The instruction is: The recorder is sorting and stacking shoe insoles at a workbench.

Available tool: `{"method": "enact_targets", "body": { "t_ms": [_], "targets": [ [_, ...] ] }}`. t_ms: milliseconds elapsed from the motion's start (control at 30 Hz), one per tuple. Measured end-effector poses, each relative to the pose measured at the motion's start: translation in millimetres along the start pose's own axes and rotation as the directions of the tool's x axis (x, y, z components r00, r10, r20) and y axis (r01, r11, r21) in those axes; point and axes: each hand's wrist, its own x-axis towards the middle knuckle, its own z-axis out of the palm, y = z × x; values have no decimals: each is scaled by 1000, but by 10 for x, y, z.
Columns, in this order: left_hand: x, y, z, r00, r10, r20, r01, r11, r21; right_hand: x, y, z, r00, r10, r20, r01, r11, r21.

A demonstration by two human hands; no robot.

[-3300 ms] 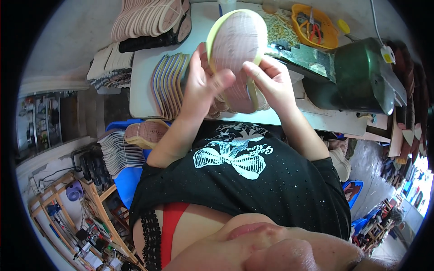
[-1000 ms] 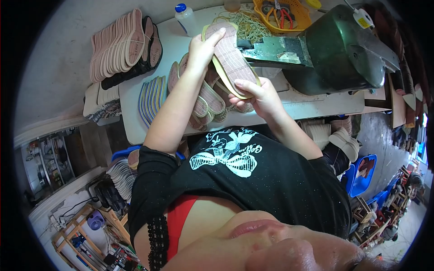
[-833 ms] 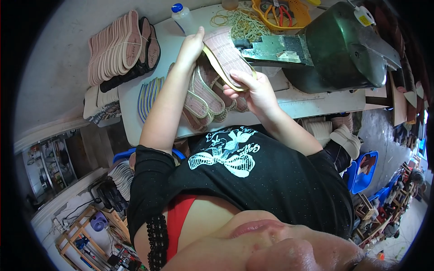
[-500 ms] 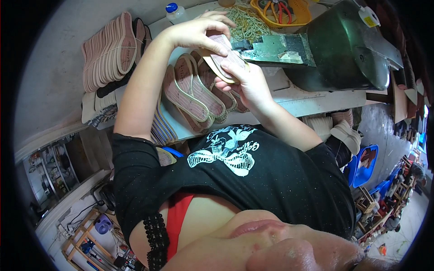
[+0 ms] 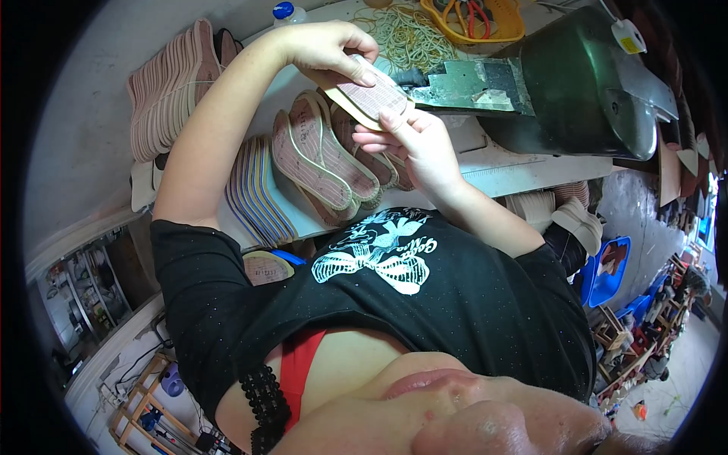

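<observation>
Matt, ribbed pinkish insole between both hands; beside the right hand, a dull scuffed green metal machine.

You hold one insole with two hands: left hand, right hand. Four or so insoles lie on the table. One bottle, one yellow tray, one dark green machine.

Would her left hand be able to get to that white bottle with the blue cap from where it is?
Probably yes, once freed. The left hand hovers close to the bottle with only bare table between, but with the right hand it is holding an insole.
</observation>
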Motion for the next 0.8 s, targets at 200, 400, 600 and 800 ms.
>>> {"method": "enact_targets", "body": {
  "t_ms": [200, 400, 600, 800],
  "targets": [
    [-175, 115, 50, 995, -93, 41, 95, 995, -33, 20, -30, -17, 1000, -1, 4, 1, 996, 86],
    [-378, 400, 280, 948, -315, 32, 301, 865, -400, 22, -62, -85, 1000, 3, 25, -5, 997, 81],
    [-456, 454, 390, 942, -332, -48, 315, 924, -216, 26, -91, -127, 1000, 3, 30, -6, 996, 91],
    [-445, 642, 532, 848, -527, -50, 517, 844, -142, 58, -75, -221, 998, -57, 4, 56, 996, 66]
  ]
}}
